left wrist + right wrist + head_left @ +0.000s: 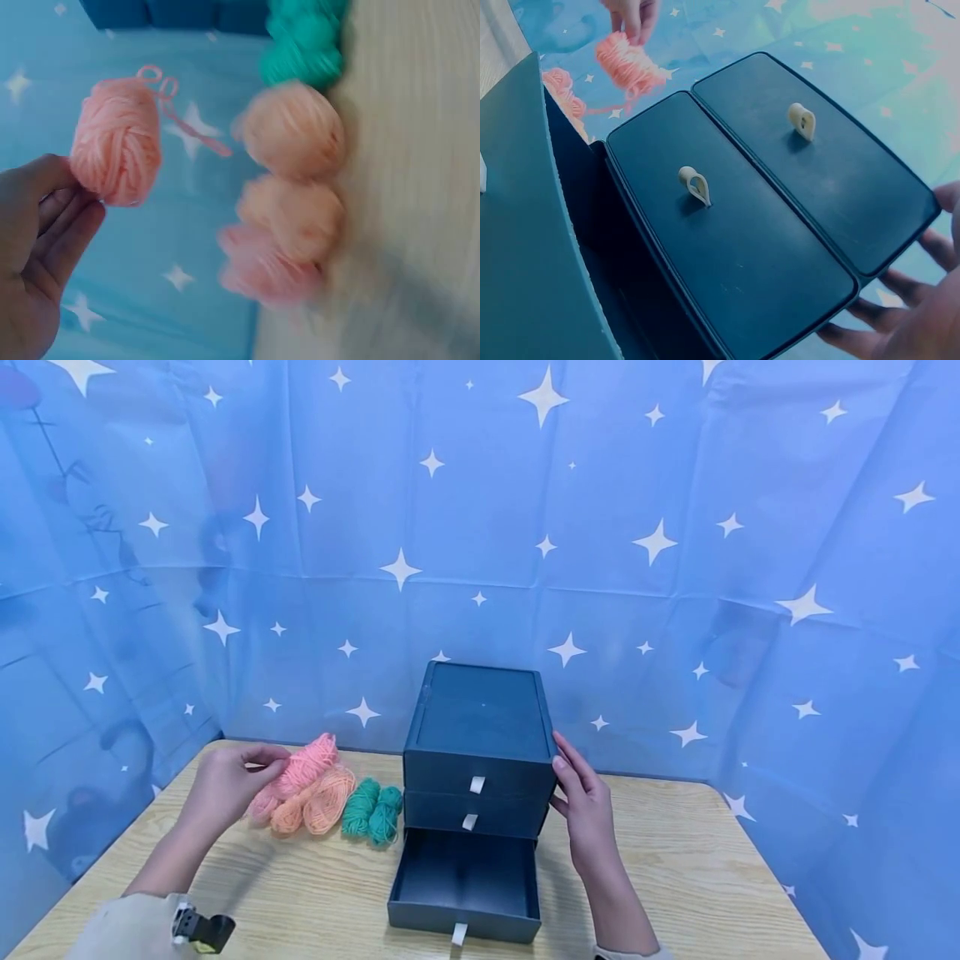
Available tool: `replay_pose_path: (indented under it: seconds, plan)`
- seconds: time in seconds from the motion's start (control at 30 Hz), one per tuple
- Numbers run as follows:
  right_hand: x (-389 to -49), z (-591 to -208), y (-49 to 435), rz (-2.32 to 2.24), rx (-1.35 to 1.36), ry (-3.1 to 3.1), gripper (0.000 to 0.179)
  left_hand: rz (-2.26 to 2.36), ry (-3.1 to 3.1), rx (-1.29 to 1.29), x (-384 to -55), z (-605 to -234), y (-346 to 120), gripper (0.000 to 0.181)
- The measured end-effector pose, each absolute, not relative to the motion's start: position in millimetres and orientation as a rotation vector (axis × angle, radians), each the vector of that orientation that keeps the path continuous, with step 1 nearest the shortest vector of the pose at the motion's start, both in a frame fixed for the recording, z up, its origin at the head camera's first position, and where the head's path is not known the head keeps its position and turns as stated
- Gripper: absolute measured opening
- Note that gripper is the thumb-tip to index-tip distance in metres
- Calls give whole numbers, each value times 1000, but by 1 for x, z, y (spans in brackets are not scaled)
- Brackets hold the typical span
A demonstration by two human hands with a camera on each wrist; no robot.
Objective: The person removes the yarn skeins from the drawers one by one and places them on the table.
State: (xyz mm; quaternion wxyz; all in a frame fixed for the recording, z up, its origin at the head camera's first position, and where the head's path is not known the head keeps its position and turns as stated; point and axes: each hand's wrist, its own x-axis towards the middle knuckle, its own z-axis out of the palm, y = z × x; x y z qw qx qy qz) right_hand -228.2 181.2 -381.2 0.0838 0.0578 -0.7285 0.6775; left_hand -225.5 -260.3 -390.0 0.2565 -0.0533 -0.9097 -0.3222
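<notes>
My left hand [228, 785] pinches a pink yarn skein [118, 142] by one end, raised above the other yarn, with a loose strand trailing from it. Below it on the table lie another pink skein [270, 266], two peach skeins [327, 800] and two green skeins [385, 814]. My right hand [588, 818] rests against the right side of a dark blue drawer box [480, 710], fingers extended along its edge. Its bottom drawer [465, 914] is pulled out with nothing inside; the upper two drawers are closed, each with a small white pull loop [802, 120].
The box stands on a light wooden table [690, 877], just right of the green yarn. A blue curtain [480, 527] with white stars hangs behind the table and along both sides.
</notes>
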Motion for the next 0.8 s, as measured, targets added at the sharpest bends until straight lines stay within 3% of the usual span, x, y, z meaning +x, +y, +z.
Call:
replay_pose_path:
  seconds: [0.47, 0.8]
  plan:
    - [-225, -382, 184, 2007, 143, -2175, 48, -883, -2480, 156, -254, -444, -311, 16]
    - [-228, -382, 181, 2011, 184, -2159, 47, -947, -2501, 369, -254, -445, -337, 24]
